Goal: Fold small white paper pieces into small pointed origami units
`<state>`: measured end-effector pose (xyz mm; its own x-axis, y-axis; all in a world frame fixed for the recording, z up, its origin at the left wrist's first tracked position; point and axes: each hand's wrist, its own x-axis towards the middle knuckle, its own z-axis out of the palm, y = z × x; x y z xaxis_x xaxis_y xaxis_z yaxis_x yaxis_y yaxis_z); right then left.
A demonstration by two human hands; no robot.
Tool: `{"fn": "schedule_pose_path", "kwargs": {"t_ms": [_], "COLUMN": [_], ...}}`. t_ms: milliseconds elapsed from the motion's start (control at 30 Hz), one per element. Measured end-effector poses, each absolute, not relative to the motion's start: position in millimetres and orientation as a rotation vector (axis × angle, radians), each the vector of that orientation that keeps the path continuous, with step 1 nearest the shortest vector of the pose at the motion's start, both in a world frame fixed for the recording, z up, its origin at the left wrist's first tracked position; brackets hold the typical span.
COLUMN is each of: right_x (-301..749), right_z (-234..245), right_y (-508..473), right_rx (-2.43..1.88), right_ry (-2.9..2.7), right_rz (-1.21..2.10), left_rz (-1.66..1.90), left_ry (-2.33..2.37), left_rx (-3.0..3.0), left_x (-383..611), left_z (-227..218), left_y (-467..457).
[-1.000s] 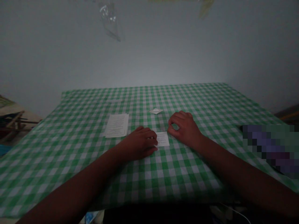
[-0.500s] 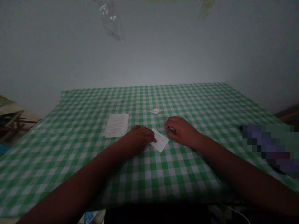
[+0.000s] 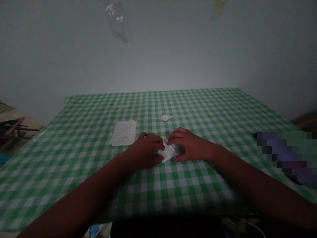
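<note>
Printed paper | partly hidden by left hand | text unreadable

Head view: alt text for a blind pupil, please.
A person's left hand and right hand flank a small printed paper on a green-and-white checked tablecloth. Printed sheets lie to the left; a white diamond-shaped piece lies beyond.

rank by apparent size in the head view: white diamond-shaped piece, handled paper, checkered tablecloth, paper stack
1. Checkered tablecloth
2. Paper stack
3. Handled paper, partly covered
4. White diamond-shaped piece, farther from the camera
</note>
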<state>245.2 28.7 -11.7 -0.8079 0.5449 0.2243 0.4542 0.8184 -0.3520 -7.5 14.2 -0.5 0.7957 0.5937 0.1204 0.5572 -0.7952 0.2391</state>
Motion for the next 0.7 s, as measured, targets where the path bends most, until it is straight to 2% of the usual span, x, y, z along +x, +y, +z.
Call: {"fn": "schedule_pose_path", "kwargs": {"t_ms": [700], "right_x": [236.5], "right_z": [-10.5], "right_y": [18.6], "right_rx": [-0.753], "right_ry": [-2.726], "right_rz": [0.260], "left_rz": [0.217], "left_ry": [0.976], "left_rx": [2.843], "left_x": [2.4], "left_z": [3.1], "left_y": [5.5]}}
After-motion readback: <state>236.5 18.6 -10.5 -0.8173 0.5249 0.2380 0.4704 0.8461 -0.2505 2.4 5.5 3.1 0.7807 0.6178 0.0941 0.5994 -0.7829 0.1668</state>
